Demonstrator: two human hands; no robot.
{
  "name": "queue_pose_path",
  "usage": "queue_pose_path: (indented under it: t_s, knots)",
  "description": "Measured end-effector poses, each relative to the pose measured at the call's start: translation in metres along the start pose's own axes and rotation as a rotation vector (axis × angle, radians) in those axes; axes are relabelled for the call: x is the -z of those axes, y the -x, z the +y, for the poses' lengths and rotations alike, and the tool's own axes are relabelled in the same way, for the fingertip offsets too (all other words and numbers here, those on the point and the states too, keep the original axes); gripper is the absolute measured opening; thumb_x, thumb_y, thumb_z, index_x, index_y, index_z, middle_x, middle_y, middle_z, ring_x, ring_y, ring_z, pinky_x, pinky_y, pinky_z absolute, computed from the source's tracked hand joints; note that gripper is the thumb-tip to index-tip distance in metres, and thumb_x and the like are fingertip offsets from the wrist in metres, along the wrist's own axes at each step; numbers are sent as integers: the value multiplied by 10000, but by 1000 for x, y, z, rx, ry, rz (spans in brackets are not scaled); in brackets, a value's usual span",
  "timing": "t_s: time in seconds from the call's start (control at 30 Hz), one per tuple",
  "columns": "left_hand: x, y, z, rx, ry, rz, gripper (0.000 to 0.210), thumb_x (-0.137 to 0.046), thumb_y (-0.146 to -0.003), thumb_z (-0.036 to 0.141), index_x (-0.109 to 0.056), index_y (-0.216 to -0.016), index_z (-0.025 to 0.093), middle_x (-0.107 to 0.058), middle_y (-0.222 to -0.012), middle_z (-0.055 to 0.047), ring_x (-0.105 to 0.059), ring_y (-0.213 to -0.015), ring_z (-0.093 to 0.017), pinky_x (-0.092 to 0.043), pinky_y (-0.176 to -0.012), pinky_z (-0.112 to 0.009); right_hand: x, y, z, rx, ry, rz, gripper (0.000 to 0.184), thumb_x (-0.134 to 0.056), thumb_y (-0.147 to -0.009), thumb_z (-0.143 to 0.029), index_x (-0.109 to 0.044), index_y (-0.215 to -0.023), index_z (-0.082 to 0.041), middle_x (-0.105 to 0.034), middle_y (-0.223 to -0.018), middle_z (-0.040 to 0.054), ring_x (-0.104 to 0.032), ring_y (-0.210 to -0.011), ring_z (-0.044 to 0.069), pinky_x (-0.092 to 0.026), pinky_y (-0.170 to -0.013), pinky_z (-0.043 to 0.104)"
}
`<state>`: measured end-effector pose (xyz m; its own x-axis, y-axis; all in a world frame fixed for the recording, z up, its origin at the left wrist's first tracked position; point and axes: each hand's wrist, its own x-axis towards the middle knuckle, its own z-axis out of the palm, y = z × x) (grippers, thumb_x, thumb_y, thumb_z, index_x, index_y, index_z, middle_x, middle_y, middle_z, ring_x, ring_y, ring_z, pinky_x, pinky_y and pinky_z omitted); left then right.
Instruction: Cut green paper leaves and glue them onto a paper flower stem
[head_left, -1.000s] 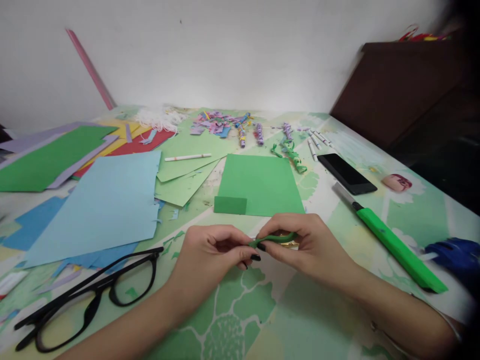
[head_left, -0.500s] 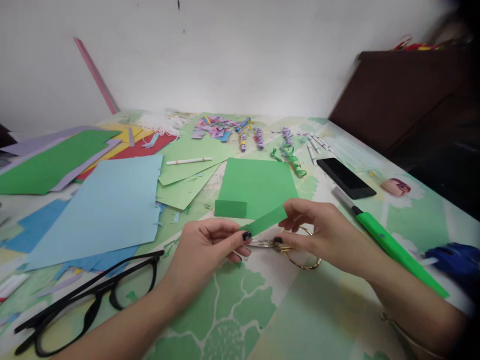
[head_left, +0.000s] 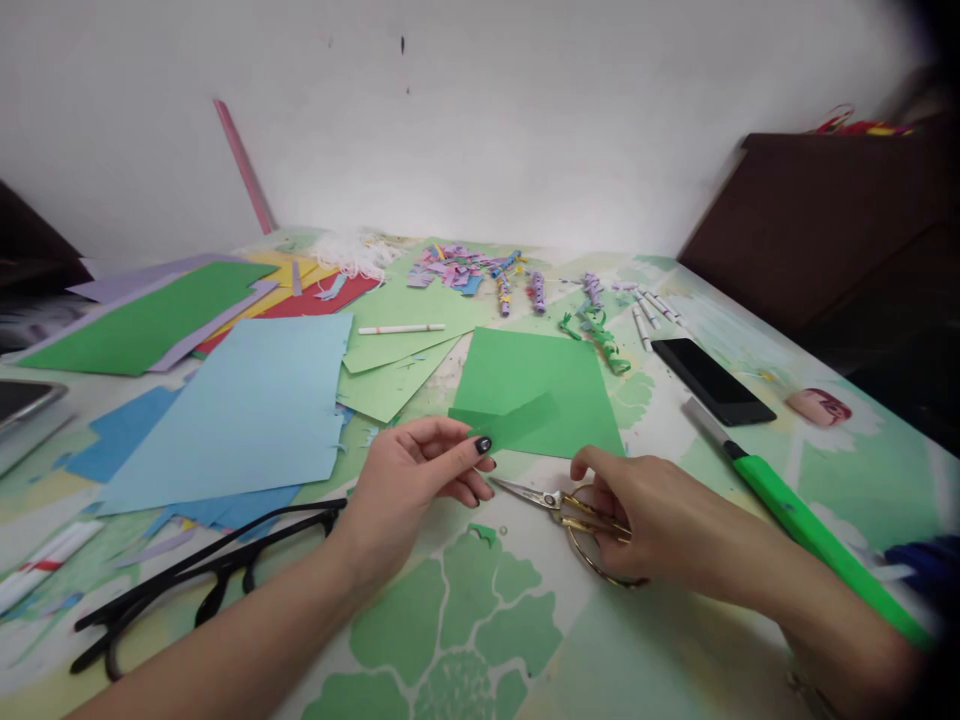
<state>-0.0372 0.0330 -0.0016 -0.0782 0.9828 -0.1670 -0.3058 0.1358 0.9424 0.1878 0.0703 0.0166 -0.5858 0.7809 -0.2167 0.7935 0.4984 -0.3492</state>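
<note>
My left hand (head_left: 409,480) pinches a narrow green paper strip (head_left: 529,416) between thumb and fingers, its free end pointing right over the square green sheet (head_left: 529,365). Just below the strip, a pair of scissors (head_left: 556,500) with gold handles points its blades toward my left fingertips. My right hand (head_left: 664,520) is at the handles, fingers curled around them; some fingertips are hidden behind the loops. A tiny green paper scrap (head_left: 482,534) lies on the tablecloth below the blades.
Light blue sheets (head_left: 240,410) and black glasses (head_left: 217,580) lie at left. A phone (head_left: 709,380) and a green-handled cutter (head_left: 817,535) are at right. Curled paper rolls (head_left: 538,292), markers (head_left: 643,327) and a pile of paper bits (head_left: 450,265) sit farther back.
My right hand has let go of the strip's right end and moved down onto the scissors' handles. The strip stays in my left hand. The view has shifted slightly left.
</note>
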Motion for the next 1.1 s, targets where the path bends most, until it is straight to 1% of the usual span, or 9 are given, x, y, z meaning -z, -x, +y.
queue_pose_path:
  t_s: [0.07, 0.2, 0.3, 0.37, 0.47, 0.57, 0.7, 0.87, 1.1]
  knots:
    - [2, -1, 2, -10, 8, 2, 171, -749, -694, 222, -632, -769, 122, -718, -618, -46, -645, -477, -111, -485, -425, -145, -1, 2, -3, 22, -51, -26, 453, -559, -644, -140, -546, -1095, -183, -570, -546, -35, -430, -472, 117, -263, -449, 231]
    - [4, -1, 6, 3, 16, 6, 205, -747, -700, 252, -617, -791, 122, -741, -683, -76, -662, -485, -129, -500, -432, -163, 3, 5, 1, 1, -338, -132, 515, -550, -671, -127, -507, -1173, -233, -587, -623, -43, -463, -497, 105, -322, -453, 205]
    - [4, 0, 9, 5, 50, 17, 219, -755, -687, 255, -620, -798, 123, -742, -682, -74, -663, -480, -132, -500, -430, -164, 6, 3, 6, -19, -527, -132, 381, -596, -703, -165, -579, -1078, -225, -524, -606, -43, -424, -499, 95, -304, -439, 201]
    - [4, 0, 10, 0, 104, 29, 217, -764, -673, 251, -626, -789, 130, -738, -666, -57, -658, -470, -124, -493, -426, -156, 6, 0, 6, -16, -632, -87, 274, -664, -704, -251, -622, -970, -204, -466, -593, -42, -390, -511, 92, -287, -444, 207]
    - [5, 0, 11, -5, 192, 40, 203, -771, -663, 242, -634, -774, 141, -741, -681, -46, -658, -473, -112, -501, -446, -152, 2, -4, 0, -2, -809, 1, 346, -741, -650, -389, -612, -894, -181, -431, -620, -36, -375, -549, 94, -294, -476, 215]
    - [5, 0, 10, 2, 219, 24, 172, -764, -677, 232, -651, -761, 134, -750, -729, -64, -679, -514, -119, -514, -472, -152, -5, -5, -10, 39, -946, 47, 416, -722, -649, -515, -554, -807, -169, -414, -632, -31, -341, -555, 90, -268, -477, 218]
    - [4, 2, 6, 2, 244, 21, 136, -764, -684, 210, -668, -739, 131, -747, -721, -57, -712, -614, -148, -519, -493, -143, -14, -2, -22, 66, -987, 48, 437, -678, -699, -554, -465, -682, -173, -361, -603, -48, -286, -542, 79, -225, -474, 215]
    - [-1, 2, -1, 43, 331, 50, 126, -788, -637, 158, -682, -701, 132, -742, -733, -22, -726, -747, -183, -565, -601, -173, -24, 1, -30, 74, -933, 28, 429, -637, -755, -530, -412, -652, -180, -304, -597, -57, -259, -551, 82, -199, -475, 223]
    - [-10, 5, -7, 93, 365, 53, 124, -784, -639, 152, -680, -692, 108, -742, -753, -48, -719, -771, -180, -578, -727, -226, -37, -2, -37, -7, -883, 79, 436, -622, -760, -544, -399, -635, -191, -299, -533, -69, -276, -468, 67, -192, -434, 216]
